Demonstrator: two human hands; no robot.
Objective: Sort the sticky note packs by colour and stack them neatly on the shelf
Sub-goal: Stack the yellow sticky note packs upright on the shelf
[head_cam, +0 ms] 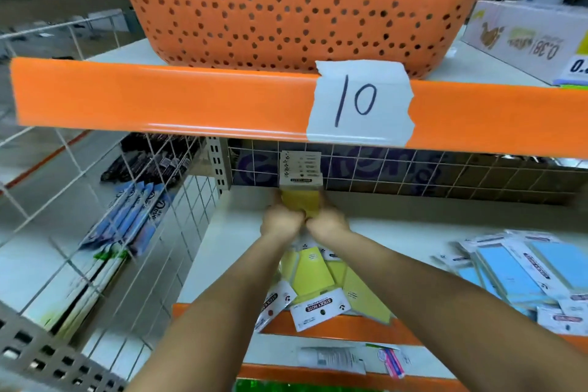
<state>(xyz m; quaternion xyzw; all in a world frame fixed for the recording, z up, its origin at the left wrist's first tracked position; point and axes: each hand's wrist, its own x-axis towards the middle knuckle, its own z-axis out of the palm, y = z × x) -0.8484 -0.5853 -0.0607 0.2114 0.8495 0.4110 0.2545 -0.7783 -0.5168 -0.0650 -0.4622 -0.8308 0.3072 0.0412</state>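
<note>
Both my hands reach deep onto the white shelf [397, 216]. My left hand [280, 220] and my right hand [327, 222] together grip a stack of yellow sticky note packs [300, 200] standing against the back wire grid, their white header cards [300, 169] pointing up. More yellow packs [318, 283] lie loose under my forearms near the shelf's front edge. A loose pile of blue packs [521, 277] lies at the right of the same shelf.
An orange perforated basket [286, 6] sits on the shelf above, whose orange edge carries a paper label "10" [359, 102]. A wire side panel [105, 200] at left holds hanging packets. Small items lie on the lower shelf [350, 360].
</note>
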